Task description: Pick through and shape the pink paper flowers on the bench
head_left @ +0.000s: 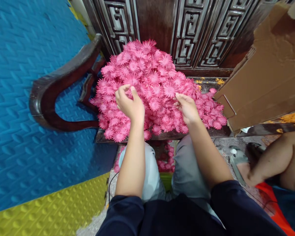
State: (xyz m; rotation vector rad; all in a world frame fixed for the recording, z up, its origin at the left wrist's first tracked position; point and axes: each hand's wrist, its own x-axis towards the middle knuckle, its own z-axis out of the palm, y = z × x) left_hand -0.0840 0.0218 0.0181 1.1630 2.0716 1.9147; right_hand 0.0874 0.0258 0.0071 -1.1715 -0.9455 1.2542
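Pink flower heads (153,93) heaped high on a dark wooden bench (221,132)

We see the flower heads piled in a broad mound on the bench, tallest towards the back and thinning out to the right. Each is a vivid pink rosette with narrow, pointed petals around a small centre, and they overlap in every direction.

The left hand (130,104) is above the left-centre of the mound, thumb and forefinger curled towards each other; we cannot tell whether anything thin is pinched there. The right hand (186,109) has its thumb and fingers drawn together just beside one larger bloom, but we cannot make out whether they grip it.

The mound hides most of the seat. More pink shows between the knees (147,167), partly covered by the legs. On the right, another person's bent leg (277,157) is cut off by the edge, and a grey object (238,157) near it is hard to identify.

Around all this, we notice the glossy, curved armrest (43,98), carved panels (188,32) with angular fretwork, creased brown cardboard (267,75), a blue mat (27,114) with raised dashes, and a yellow mat (51,205) with rounded bumps.
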